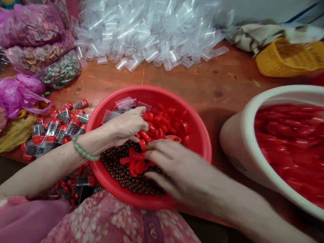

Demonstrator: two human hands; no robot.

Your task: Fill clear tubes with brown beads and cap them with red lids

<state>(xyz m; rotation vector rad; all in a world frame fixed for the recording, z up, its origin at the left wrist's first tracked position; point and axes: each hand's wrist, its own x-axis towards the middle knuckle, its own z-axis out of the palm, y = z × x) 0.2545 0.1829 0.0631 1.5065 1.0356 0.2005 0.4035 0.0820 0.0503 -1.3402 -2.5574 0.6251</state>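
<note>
A round red basin holds small brown balls, red plastic caps and a few clear plastic tubes. Over the basin's middle is my left hand, a green bead bracelet on its wrist; its fingers are bent at the caps, and what they hold, if anything, is hidden. My right hand, blurred, reaches in from the right with fingers apart, beside a cluster of red caps lying on the balls. Whether it touches those caps is unclear.
Filled containers with red caps lie left of the basin. Clear tubes are heaped behind it. A white tub of red pieces stands right, a yellow basket at back right. Pink bags sit at back left.
</note>
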